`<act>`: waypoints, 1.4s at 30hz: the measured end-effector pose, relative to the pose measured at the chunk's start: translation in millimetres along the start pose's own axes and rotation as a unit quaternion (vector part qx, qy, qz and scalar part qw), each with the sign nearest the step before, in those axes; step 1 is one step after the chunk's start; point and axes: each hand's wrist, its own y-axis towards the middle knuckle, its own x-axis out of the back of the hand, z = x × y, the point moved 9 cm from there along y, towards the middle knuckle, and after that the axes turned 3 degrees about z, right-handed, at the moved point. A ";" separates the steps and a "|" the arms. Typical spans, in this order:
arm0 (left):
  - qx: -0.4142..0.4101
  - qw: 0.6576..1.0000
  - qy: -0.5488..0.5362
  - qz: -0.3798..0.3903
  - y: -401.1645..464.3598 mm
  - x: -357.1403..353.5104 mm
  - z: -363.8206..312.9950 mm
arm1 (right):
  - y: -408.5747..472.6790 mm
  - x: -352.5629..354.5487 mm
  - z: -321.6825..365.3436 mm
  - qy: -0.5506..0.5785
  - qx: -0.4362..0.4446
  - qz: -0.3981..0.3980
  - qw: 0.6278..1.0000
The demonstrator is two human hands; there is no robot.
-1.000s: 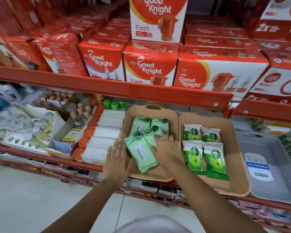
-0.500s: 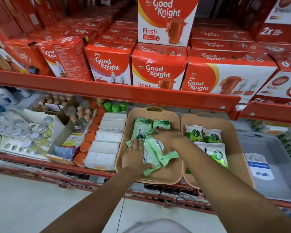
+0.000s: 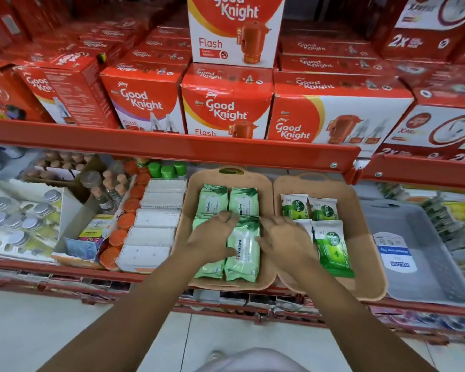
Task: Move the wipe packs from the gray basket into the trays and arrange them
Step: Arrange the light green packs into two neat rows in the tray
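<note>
Several pale green wipe packs lie in a two-by-two block in the left tan tray (image 3: 266, 189). The front right pack (image 3: 243, 253) shows between my hands. My left hand (image 3: 212, 237) rests flat across the front left pack (image 3: 210, 268), fingers spread. At that block's right edge is my right hand (image 3: 282, 237), fingers loose and holding nothing; it covers one pack in the right tan tray (image 3: 365, 237). That tray holds darker green wipe packs (image 3: 332, 248). The gray basket (image 3: 424, 285) stands to the right with only a label on its floor.
A red shelf rail (image 3: 172, 146) runs just above the trays, with red boxes (image 3: 226, 108) stacked on it. White packets (image 3: 151, 234), orange-capped jars (image 3: 118, 237) and bottles crowd the shelf left of the trays. Pale floor tiles lie below.
The front pale green packs, askew before, now lie straight in a block with the back two. My hands have drawn apart to either side of the front right pack.
</note>
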 end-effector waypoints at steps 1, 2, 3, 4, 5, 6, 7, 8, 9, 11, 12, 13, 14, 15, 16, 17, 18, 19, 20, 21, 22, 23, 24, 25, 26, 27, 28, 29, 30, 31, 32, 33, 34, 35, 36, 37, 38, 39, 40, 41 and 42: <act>-0.020 0.999 -0.027 -0.015 3.7 3.0 -18.1 | -5.2 3.4 -16.5 0.005 -0.019 -0.010 1.000; -0.039 0.998 -0.038 -0.025 7.8 4.6 -37.3 | -9.6 4.8 -34.3 0.009 -0.040 -0.014 0.999; -0.058 0.997 -0.041 -0.031 13.2 4.1 -58.6 | -13.8 4.6 -55.2 0.009 -0.064 -0.013 0.998; -0.071 0.996 -0.040 -0.030 20.3 -0.3 -77.6 | -17.3 1.6 -76.1 0.007 -0.088 -0.004 0.996; -0.079 0.996 -0.035 -0.021 28.6 -6.7 -95.1 | -20.3 -3.3 -95.8 0.007 -0.112 0.014 0.994; -0.086 0.996 -0.023 -0.007 37.7 -15.0 -111.3 | -23.0 -11.1 -114.2 0.011 -0.134 0.041 0.990; -0.094 0.996 -0.003 0.010 46.3 -23.8 -126.6 | -26.1 -19.4 -129.1 0.015 -0.152 0.076 0.985; -0.099 0.994 0.025 0.024 54.7 -32.3 -139.2 | -29.3 -28.5 -140.2 0.014 -0.161 0.113 0.980; -0.102 0.993 0.051 0.036 63.3 -39.1 -150.4 | -32.3 -35.6 -149.3 0.008 -0.161 0.141 0.977; -0.092 0.991 0.082 0.050 74.6 -50.9 -158.9 | -35.5 -48.2 -154.2 -0.010 -0.146 0.175 0.974; -0.082 0.991 0.090 0.061 79.2 -57.6 -160.3 | -37.5 -53.1 -155.9 -0.017 -0.139 0.184 0.973; -0.074 0.989 0.100 0.079 81.8 -64.7 -161.5 | -40.1 -57.5 -157.3 -0.017 -0.132 0.188 0.973; -0.070 0.987 0.110 0.098 81.7 -71.7 -160.9 | -43.1 -60.7 -156.0 -0.011 -0.127 0.192 0.973; -0.070 0.984 0.116 0.114 79.8 -77.0 -161.1 | -47.2 -62.7 -154.6 -0.006 -0.126 0.198 0.972; -0.070 0.983 0.114 0.127 76.6 -80.4 -161.9 | -51.9 -65.4 -155.1 -0.006 -0.128 0.208 0.970; -0.075 0.982 0.105 0.136 72.3 -82.6 -163.6 | -56.9 -68.0 -156.0 -0.006 -0.131 0.219 0.967; -0.080 0.982 0.095 0.142 67.2 -83.3 -165.1 | -62.0 -70.3 -156.4 -0.005 -0.136 0.232 0.963; -0.087 0.982 0.086 0.143 61.9 -83.1 -167.0 | -67.2 -72.1 -156.9 -0.006 -0.138 0.240 0.961; -0.091 0.984 0.076 0.136 57.6 -81.2 -167.7 | -69.9 -70.4 -156.9 -0.007 -0.139 0.233 0.963; -0.095 0.986 0.063 0.122 53.8 -78.6 -167.8 | -70.9 -64.1 -156.0 -0.004 -0.137 0.205 0.969; -0.097 0.989 0.043 0.100 50.3 -74.8 -167.2 | -70.6 -54.7 -154.3 0.006 -0.133 0.165 0.977; -0.099 0.992 0.015 0.073 45.3 -68.6 -165.8 | -70.7 -42.8 -150.1 0.023 -0.124 0.121 0.985; -0.101 0.994 -0.014 0.042 39.5 -61.4 -163.2 | -70.8 -31.5 -144.5 0.042 -0.114 0.085 0.989; -0.099 0.994 -0.041 0.012 32.7 -53.6 -158.3 | -70.6 -21.9 -137.3 0.059 -0.102 0.059 0.991; -0.094 0.993 -0.064 -0.019 25.2 -45.5 -151.1 | -70.4 -13.4 -128.5 0.075 -0.088 0.039 0.993; -0.084 0.992 -0.080 -0.046 16.7 -37.6 -141.3 | -69.4 -7.3 -118.1 0.089 -0.075 0.029 0.993; -0.072 0.991 -0.091 -0.072 9.3 -30.4 -129.3 | -67.4 -4.5 -107.2 0.106 -0.064 0.025 0.992; -0.055 0.989 -0.098 -0.096 2.5 -23.9 -115.7 | -65.2 -2.7 -94.8 0.127 -0.050 0.023 0.990; -0.032 0.988 -0.102 -0.116 -3.7 -18.8 -99.2 | -61.6 -3.2 -79.6 0.146 -0.033 0.023 0.989; -0.004 0.986 -0.105 -0.131 -9.2 -15.6 -81.3 | -57.5 -4.5 -62.6 0.157 -0.015 0.024 0.987; 0.029 0.984 -0.106 -0.141 -13.9 -14.5 -62.9 | -53.0 -6.5 -45.0 0.163 0.002 0.026 0.986; 0.065 0.982 -0.106 -0.146 -18.5 -15.5 -44.1 | -47.6 -9.2 -26.6 0.165 0.018 0.025 0.986; 0.101 0.978 -0.106 -0.147 -22.8 -17.2 -26.3 | -41.1 -13.4 -9.3 0.167 0.029 0.028 0.985; 0.136 0.974 -0.108 -0.146 -26.2 -20.0 -10.9 | -34.8 -18.1 4.8 0.166 0.032 0.034 0.985; 0.168 0.969 -0.110 -0.142 -29.4 -23.4 3.7 | -27.3 -23.6 17.2 0.162 0.028 0.043 0.985; 0.194 0.965 -0.114 -0.134 -31.6 -27.7 15.7 | -19.4 -28.8 27.4 0.155 0.022 0.049 0.986; 0.215 0.961 -0.120 -0.123 -31.8 -32.9 25.6 | -11.7 -33.8 35.1 0.145 0.016 0.053 0.988; 0.231 0.958 -0.127 -0.113 -31.7 -37.6 33.4 | -4.5 -37.9 41.6 0.133 0.010 0.055 0.989; 0.242 0.955 -0.133 -0.107 -31.3 -41.2 40.3 | 3.0 -43.9 46.6 0.121 0.002 0.061 0.991; 0.247 0.954 -0.136 -0.106 -30.2 -43.0 43.8 | 8.6 -49.5 48.8 0.110 -0.009 0.070 0.991; 0.248 0.953 -0.137 -0.108 -28.9 -43.4 45.3 | 12.0 -54.1 49.0 0.102 -0.021 0.080 0.991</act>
